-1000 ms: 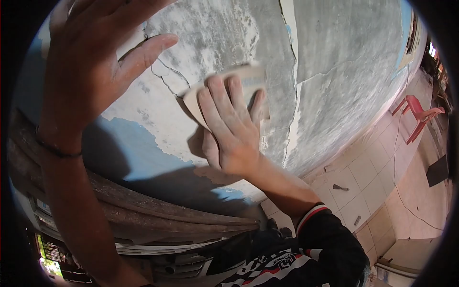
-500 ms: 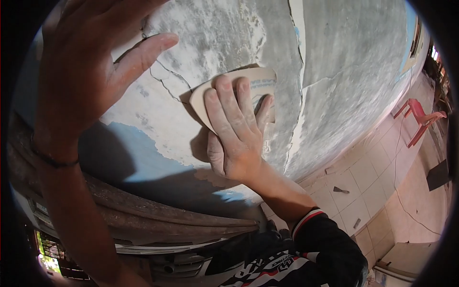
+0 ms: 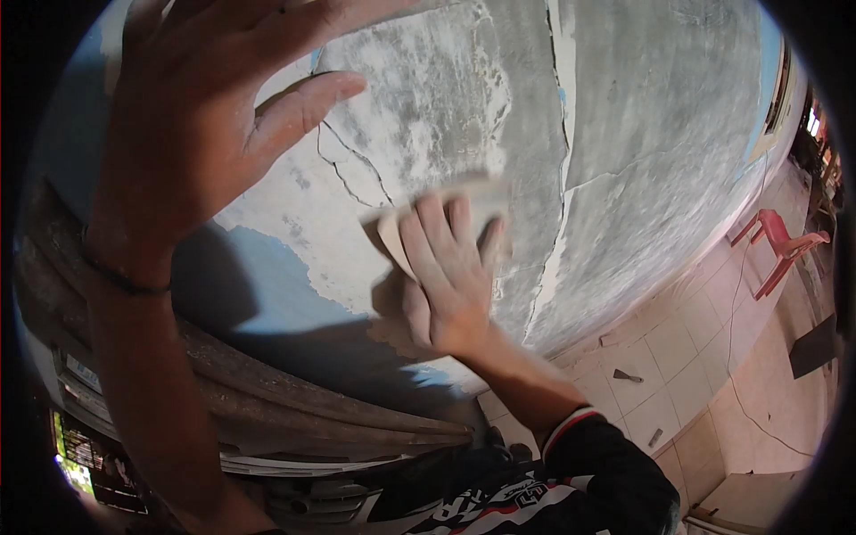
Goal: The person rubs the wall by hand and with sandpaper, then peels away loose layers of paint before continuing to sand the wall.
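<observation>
My right hand [image 3: 450, 285] presses a beige sheet of sandpaper [image 3: 489, 193] against the wall [image 3: 633, 98], fingers laid over its back. The sheet is blurred by motion, and its rough side is hidden against the wall. At the upper left, my left hand [image 3: 192, 125] is spread, thumb apart from the fingers, with nothing held. It is at the wall; whether the palm touches cannot be made out. The plaster is patchy grey and white, with flaking blue paint [image 3: 267, 267] lower down. Thin cracks run near the sandpaper, and a long pale-edged crack [image 3: 560, 160] lies to its right.
A red plastic chair [image 3: 780, 248] stands on the tiled floor [image 3: 664, 392] at right. A scraper [image 3: 628, 375] and a small flat piece [image 3: 656, 438] lie on the tiles. A thin cable crosses the floor. A long brown ledge-like form [image 3: 294, 401] runs below the wall.
My right hand and the sandpaper have moved down the wall, with the sheet now blurred. My left hand appears farther right in view, still spread; the camera view has shifted slightly.
</observation>
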`<move>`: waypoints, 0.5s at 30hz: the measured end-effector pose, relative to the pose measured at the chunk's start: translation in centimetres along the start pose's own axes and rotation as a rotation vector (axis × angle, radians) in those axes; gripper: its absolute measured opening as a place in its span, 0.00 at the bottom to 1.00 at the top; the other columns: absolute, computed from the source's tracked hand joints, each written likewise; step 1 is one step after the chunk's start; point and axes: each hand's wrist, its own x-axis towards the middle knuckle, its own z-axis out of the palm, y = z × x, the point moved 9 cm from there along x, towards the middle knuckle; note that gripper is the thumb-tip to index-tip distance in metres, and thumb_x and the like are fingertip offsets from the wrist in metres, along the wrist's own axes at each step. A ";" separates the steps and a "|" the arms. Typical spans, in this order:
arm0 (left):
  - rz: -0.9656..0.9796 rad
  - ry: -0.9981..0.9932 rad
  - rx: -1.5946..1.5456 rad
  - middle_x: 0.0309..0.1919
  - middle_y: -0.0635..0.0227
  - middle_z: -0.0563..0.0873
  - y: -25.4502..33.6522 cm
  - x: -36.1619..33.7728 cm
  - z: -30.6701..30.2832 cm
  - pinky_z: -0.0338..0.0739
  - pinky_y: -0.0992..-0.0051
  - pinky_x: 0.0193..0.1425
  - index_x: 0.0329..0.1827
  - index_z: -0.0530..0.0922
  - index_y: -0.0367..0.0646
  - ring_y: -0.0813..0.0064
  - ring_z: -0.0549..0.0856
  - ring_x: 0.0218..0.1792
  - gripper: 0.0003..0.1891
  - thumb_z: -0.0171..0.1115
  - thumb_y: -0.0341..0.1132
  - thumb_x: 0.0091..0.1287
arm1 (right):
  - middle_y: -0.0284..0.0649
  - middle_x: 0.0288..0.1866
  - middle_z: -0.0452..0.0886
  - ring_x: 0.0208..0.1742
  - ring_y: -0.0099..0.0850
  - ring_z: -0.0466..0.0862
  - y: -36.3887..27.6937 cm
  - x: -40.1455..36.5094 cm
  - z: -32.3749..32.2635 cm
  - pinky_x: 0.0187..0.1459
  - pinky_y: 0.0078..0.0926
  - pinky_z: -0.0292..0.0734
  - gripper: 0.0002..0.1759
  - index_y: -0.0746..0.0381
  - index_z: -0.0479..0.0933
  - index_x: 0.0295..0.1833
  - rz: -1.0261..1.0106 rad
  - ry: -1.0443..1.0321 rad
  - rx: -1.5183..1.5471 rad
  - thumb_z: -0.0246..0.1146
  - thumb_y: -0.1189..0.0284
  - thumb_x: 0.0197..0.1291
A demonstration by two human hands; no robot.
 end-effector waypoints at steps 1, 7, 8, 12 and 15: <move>-0.002 0.005 -0.007 0.66 0.77 0.69 0.0 0.1 0.0 0.54 0.60 0.65 0.55 0.79 0.62 0.70 0.61 0.68 0.25 0.68 0.45 0.51 | 0.48 0.65 0.71 0.65 0.49 0.70 0.5 -2.6 0.4 0.64 0.65 0.41 0.28 0.65 0.71 0.62 0.020 -0.012 -0.006 0.52 0.71 0.53; -0.020 0.022 -0.020 0.66 0.77 0.69 -0.2 0.2 0.0 0.54 0.61 0.65 0.55 0.79 0.62 0.70 0.61 0.68 0.25 0.68 0.45 0.51 | 0.45 0.66 0.69 0.68 0.46 0.67 0.6 -3.4 1.0 0.66 0.64 0.40 0.29 0.64 0.70 0.64 -0.004 -0.013 -0.040 0.54 0.70 0.53; -0.024 0.026 -0.016 0.66 0.77 0.69 -0.2 0.2 0.0 0.54 0.61 0.65 0.55 0.79 0.62 0.70 0.61 0.68 0.24 0.68 0.44 0.51 | 0.45 0.66 0.69 0.68 0.46 0.67 0.1 -0.8 0.4 0.66 0.64 0.41 0.29 0.64 0.70 0.64 -0.014 -0.002 -0.036 0.54 0.70 0.53; -0.032 0.057 -0.052 0.66 0.77 0.70 0.0 0.4 -0.3 0.55 0.61 0.65 0.56 0.79 0.62 0.71 0.62 0.68 0.24 0.69 0.42 0.52 | 0.50 0.68 0.66 0.70 0.53 0.62 -0.3 1.4 0.1 0.67 0.64 0.38 0.30 0.65 0.68 0.65 0.015 -0.055 0.020 0.53 0.72 0.53; -0.030 0.018 -0.050 0.65 0.78 0.71 -0.1 0.4 -0.2 0.55 0.60 0.66 0.58 0.78 0.62 0.70 0.63 0.68 0.26 0.68 0.39 0.52 | 0.53 0.68 0.65 0.70 0.57 0.61 0.9 -4.7 1.1 0.66 0.66 0.38 0.29 0.66 0.68 0.64 0.050 -0.118 0.033 0.53 0.73 0.53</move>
